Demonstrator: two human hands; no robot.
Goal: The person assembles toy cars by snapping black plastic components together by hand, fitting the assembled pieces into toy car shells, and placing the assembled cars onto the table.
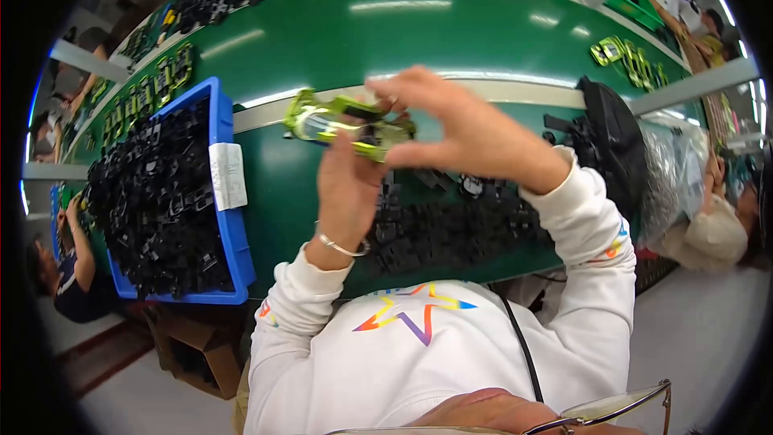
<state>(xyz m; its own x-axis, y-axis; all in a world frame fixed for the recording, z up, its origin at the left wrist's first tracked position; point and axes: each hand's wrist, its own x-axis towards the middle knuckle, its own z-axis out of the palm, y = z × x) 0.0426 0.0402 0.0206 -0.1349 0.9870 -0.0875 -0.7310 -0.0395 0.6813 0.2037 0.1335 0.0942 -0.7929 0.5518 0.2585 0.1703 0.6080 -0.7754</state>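
A lime-green toy car body (318, 122) with a clear window is held up over the green bench, in front of my chest. My left hand (346, 197), a bracelet on its wrist, grips it from below with the thumb against its near side. Curved around the car body's right end is my right hand (471, 129), thumb on the near side and fingers over the far side. What lies between the right fingertips is partly hidden and slightly blurred. Below my hands, a pile of small black plastic parts (451, 234) covers the near bench.
At the left stands a blue crate (240, 250) heaped with black parts, a paper label on its rim. Beyond it are rows of green car bodies (149, 93). A black bag (616, 137) and clear plastic bags (676, 169) lie right. Other people sit along both sides.
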